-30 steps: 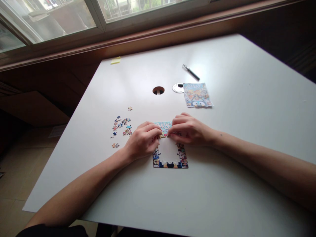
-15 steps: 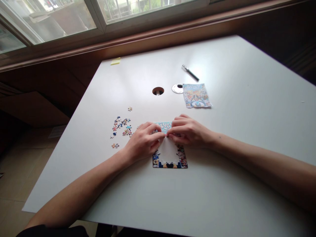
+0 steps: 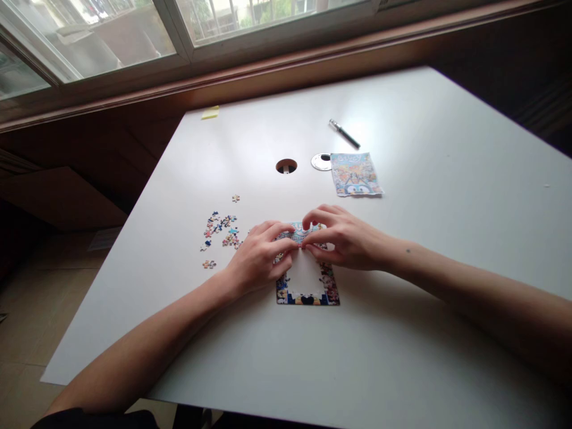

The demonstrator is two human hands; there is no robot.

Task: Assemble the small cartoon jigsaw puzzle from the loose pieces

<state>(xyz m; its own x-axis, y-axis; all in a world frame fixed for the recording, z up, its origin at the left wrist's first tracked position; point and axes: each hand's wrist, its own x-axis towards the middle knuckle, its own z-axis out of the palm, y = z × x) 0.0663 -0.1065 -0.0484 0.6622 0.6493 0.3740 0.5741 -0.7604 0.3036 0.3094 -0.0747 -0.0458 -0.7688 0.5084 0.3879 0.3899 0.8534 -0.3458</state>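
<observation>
Left hand and right hand close in on the puzzle's inner edge

Compared with a second ago, the two hands' fingertips have drawn together; a gap separated them then, and now they almost meet at the inner edge of the puzzle's top strip. Within the last half second, the right hand's fingers have arched higher, so more of the pale-blue strip shows beneath them. Both hands are bent in a pinching shape, though I cannot tell whether either grips a piece, as the fingertips hide that spot.

The puzzle lies flat on the table under the hands, its border formed around a white middle. This suggests close fitting work at that inner edge, with the middle not yet filled.

Left of the puzzle, the loose pieces look unchanged. The picture sheet lies beyond the puzzle, to its right, with the pen farther off.
</observation>
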